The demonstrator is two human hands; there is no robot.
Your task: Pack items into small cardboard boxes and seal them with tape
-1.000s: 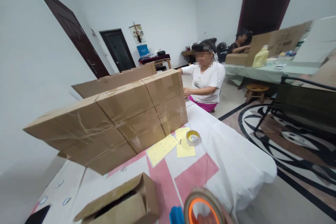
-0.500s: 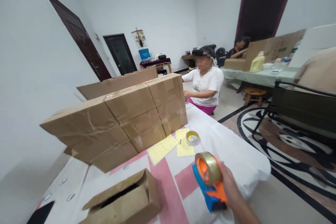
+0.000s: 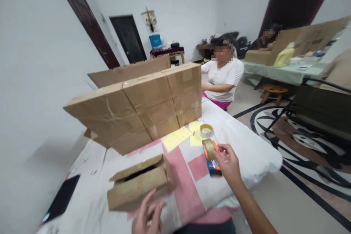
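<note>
A blue and orange tape dispenser (image 3: 213,166) with a roll of tan tape rests on the cloth-covered table (image 3: 236,146). My right hand (image 3: 228,159) is at its right side, fingers apart, with the fingertips beside the roll and no grip around it. Nearer to me, an open cardboard box (image 3: 139,186) lies with its flaps lifted. My left hand (image 3: 149,214) is just in front of that box, fingers spread and holding nothing. Behind the dispenser lie a loose tape roll (image 3: 206,130) and yellow patches (image 3: 177,138).
Stacked taped boxes (image 3: 159,106) stand along the table's far side. A dark flat object (image 3: 62,197) lies at the left. Beyond the table sits a person in a white shirt (image 3: 223,75). A chair (image 3: 318,106) is at the right.
The tape dispenser has been set down on the table, and my right hand has loosened from it. My left hand has come into view by the open box. The view has shifted.
</note>
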